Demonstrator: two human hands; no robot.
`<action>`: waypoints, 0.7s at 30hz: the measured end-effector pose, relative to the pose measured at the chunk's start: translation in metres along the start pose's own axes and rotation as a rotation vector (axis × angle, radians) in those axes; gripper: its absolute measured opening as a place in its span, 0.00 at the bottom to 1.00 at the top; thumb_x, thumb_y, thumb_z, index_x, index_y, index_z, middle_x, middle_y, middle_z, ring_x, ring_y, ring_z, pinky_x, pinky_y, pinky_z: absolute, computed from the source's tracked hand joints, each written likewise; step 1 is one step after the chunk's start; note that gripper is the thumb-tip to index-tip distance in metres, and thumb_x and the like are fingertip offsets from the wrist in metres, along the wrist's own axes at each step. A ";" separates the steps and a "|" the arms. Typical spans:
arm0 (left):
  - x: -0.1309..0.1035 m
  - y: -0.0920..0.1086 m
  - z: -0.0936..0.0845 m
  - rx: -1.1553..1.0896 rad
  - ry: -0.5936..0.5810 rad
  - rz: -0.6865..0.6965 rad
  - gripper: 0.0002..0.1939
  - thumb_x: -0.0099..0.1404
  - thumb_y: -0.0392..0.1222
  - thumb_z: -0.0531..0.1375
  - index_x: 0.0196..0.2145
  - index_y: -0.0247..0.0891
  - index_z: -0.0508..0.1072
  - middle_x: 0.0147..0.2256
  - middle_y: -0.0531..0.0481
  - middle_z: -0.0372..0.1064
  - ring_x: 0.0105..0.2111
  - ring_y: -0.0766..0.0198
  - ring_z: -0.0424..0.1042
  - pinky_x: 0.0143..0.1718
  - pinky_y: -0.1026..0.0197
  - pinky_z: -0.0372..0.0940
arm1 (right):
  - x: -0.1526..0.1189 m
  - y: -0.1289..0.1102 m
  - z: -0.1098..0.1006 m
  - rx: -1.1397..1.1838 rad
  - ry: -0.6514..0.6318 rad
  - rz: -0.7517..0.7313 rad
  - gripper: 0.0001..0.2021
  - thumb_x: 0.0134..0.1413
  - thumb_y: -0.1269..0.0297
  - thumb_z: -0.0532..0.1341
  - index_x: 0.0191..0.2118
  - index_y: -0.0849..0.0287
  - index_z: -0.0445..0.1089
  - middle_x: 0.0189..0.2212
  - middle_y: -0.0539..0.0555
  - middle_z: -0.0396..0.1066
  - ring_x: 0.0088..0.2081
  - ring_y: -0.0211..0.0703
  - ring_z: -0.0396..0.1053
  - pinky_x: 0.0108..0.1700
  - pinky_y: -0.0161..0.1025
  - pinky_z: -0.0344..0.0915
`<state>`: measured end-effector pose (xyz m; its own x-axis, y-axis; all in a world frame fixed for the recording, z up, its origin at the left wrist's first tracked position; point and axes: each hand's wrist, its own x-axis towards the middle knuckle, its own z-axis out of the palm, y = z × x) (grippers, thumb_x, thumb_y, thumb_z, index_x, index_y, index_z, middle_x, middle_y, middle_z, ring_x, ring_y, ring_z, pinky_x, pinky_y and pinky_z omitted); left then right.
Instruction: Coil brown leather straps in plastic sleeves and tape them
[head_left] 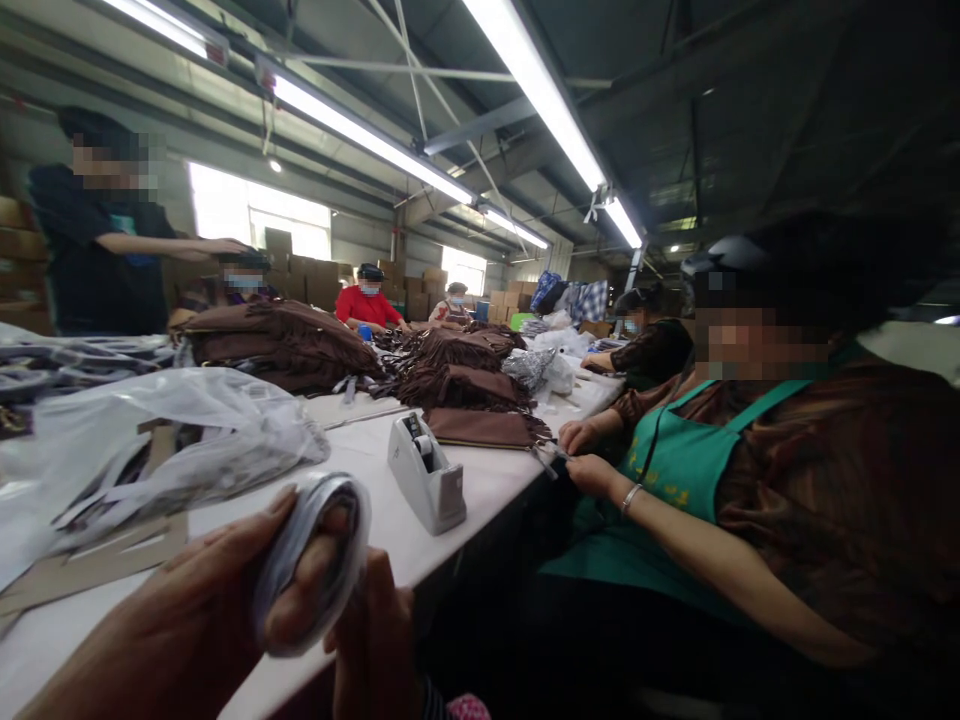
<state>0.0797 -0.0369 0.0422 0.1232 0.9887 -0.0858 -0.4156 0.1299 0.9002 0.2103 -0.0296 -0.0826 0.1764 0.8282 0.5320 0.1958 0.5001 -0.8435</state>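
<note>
Long strip lights [536, 85] hang under the metal roof of a large workroom, with cardboard boxes [304, 285] stacked along the far side. Below them runs a white tabletop [352, 445], its near edge slanting up toward the right. Close to the camera, the left hand [217, 570] is curled around a coiled band [315, 565] with a clear, shiny outer layer, thumb on its upper side and a finger pushed through the loop. The band is held up in front of the tabletop, near its edge. The right hand [375, 630] is raised just beside the coil, fingers bent; whether it grips the band cannot be told. Beyond the coil, a pale tape dispenser [427, 475] stands on the tabletop, and behind that lie piles of brown fringed pouches [480, 420]. To the left are a clear plastic bag [217, 430] with strips inside and some flat brown pieces [97, 570]. On the right, a person in a green apron [679, 450] has both hands at the end of the nearest pouch. Other people are around the far part of the tabletop, one in red [367, 305], another standing at the left [105, 240].
</note>
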 end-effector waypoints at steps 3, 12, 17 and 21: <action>-0.005 0.024 0.018 0.051 -0.021 0.188 0.26 0.53 0.54 0.73 0.47 0.38 0.82 0.39 0.41 0.81 0.35 0.47 0.78 0.34 0.51 0.78 | -0.001 0.000 0.004 0.173 -0.192 0.109 0.35 0.61 0.28 0.50 0.44 0.56 0.75 0.23 0.53 0.67 0.21 0.43 0.62 0.27 0.43 0.65; 0.015 -0.011 0.000 1.083 -0.057 0.813 0.07 0.70 0.41 0.62 0.35 0.41 0.80 0.29 0.49 0.75 0.27 0.61 0.71 0.32 0.65 0.66 | 0.032 -0.024 -0.046 0.826 -0.858 0.682 0.27 0.58 0.40 0.65 0.40 0.65 0.72 0.21 0.53 0.74 0.13 0.33 0.62 0.14 0.29 0.57; 0.019 -0.032 -0.039 1.149 -0.270 0.852 0.15 0.68 0.37 0.61 0.50 0.47 0.81 0.45 0.44 0.80 0.44 0.52 0.76 0.52 0.59 0.68 | 0.055 -0.023 -0.075 0.742 -1.039 0.774 0.18 0.56 0.52 0.69 0.40 0.65 0.72 0.24 0.54 0.77 0.12 0.33 0.62 0.12 0.28 0.56; 0.012 -0.028 -0.056 0.973 -0.196 0.675 0.10 0.58 0.44 0.73 0.39 0.46 0.83 0.38 0.46 0.81 0.36 0.54 0.76 0.43 0.63 0.69 | 0.075 -0.027 -0.099 0.540 -1.035 0.708 0.15 0.51 0.64 0.73 0.43 0.62 0.73 0.22 0.48 0.75 0.11 0.28 0.55 0.12 0.25 0.50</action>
<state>0.0428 -0.0246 -0.0082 0.3125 0.7962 0.5181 0.3953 -0.6050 0.6912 0.3138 -0.0060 -0.0126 -0.7629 0.6354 -0.1191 -0.0739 -0.2688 -0.9603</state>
